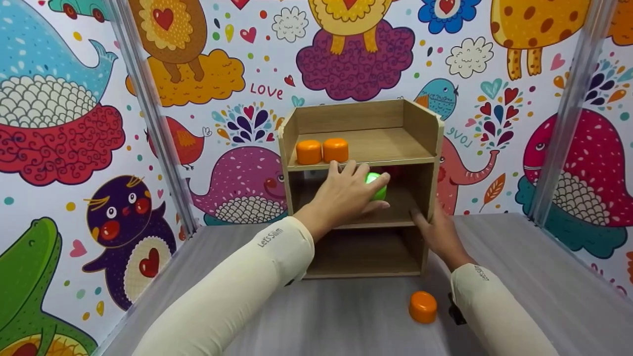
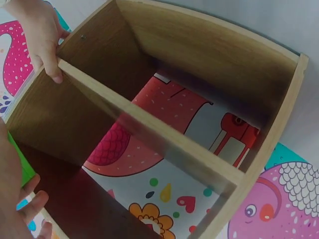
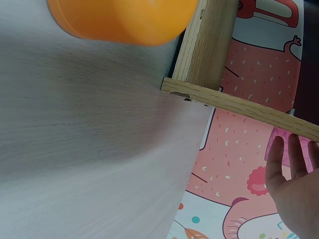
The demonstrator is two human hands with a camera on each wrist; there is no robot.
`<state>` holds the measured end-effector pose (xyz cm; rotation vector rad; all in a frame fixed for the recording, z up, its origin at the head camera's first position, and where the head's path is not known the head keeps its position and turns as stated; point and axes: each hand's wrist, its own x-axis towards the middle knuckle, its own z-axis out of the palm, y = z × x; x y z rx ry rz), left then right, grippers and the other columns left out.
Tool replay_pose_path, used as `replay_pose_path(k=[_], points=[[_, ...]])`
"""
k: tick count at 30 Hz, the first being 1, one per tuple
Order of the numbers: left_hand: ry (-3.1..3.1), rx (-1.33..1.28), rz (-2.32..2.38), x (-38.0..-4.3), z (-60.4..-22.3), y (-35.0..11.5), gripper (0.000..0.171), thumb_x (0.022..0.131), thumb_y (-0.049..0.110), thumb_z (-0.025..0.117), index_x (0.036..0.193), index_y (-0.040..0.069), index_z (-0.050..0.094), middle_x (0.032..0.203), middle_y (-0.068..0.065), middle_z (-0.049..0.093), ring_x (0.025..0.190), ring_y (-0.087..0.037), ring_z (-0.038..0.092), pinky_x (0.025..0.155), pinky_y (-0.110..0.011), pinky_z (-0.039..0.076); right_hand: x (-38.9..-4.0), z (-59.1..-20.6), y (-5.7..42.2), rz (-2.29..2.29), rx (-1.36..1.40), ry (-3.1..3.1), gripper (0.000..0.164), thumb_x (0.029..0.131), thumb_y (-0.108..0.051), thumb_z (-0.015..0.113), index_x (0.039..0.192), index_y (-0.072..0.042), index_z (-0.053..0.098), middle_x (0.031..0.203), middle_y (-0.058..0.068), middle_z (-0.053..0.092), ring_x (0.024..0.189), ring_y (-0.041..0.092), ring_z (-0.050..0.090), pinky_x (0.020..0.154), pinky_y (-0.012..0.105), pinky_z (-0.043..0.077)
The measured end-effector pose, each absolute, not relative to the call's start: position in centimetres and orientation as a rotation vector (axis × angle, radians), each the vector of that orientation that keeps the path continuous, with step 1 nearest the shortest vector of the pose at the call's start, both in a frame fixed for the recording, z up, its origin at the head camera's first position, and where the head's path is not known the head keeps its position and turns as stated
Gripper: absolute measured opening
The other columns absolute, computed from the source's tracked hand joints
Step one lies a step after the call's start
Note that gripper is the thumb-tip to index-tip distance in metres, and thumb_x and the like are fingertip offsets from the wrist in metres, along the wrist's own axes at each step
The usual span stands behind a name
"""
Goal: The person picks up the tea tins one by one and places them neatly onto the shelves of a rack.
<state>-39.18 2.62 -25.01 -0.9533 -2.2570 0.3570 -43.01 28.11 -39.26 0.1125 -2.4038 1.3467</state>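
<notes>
Clutching a green piece (image 1: pixel 380 193) of unreadable axis in left grip (image 1: pixel 346 192), and clasping upright, near-facing shelf (image 1: pixel 371 141) at right with right grip (image 1: pixel 440 231)!

Cream sleeves (image 1: pixel 222 291), dark "Let's Slim" lettering (image 1: pixel 270 238), black wrist piece (image 1: pixel 457 311), possibly a mount

Beyond the grey counter (image 1: pixel 356 321) you face a cartoon-printed wall (image 1: pixel 356 69), with a metal post (image 1: pixel 152 118) at far left, another post (image 1: pixel 568 111) at far right, a printed penguin (image 1: pixel 129 242) and nearer green crocodile (image 1: pixel 32 277) on the left, and a crimson whale (image 1: pixel 586 153) on the right.
</notes>
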Motion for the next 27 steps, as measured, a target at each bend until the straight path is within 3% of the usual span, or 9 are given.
replay_pose_path(k=[11,27], points=[[-2.183,-0.943,0.299,-39.8,-23.7,2.3,0.059,0.099,0.069,0.041,0.148,0.036,0.046,0.131,-0.01,0.058,0.118,-0.029,0.054,0.093,-0.049,0.042,-43.0,-39.2,28.2,1.371,0.12,-2.408,0.079,0.104,-0.048,0.054,0.164,-0.026,0.007,0.161,0.019,0.035,0.143,0.046,0.043,0.111,0.068,0.033],[-2.132,-0.872,0.3,-40.7,-23.2,2.3,0.058,0.099,0.068,0.044,0.145,0.034,0.049,0.129,-0.011,0.059,0.12,-0.031,0.054,0.092,-0.054,0.043,-42.9,-39.2,28.2,1.343,0.097,-2.427,0.077,0.104,-0.047,0.054,0.162,-0.021,0.011,0.158,0.022,0.038,0.139,0.046,0.047,0.112,0.068,0.033]])
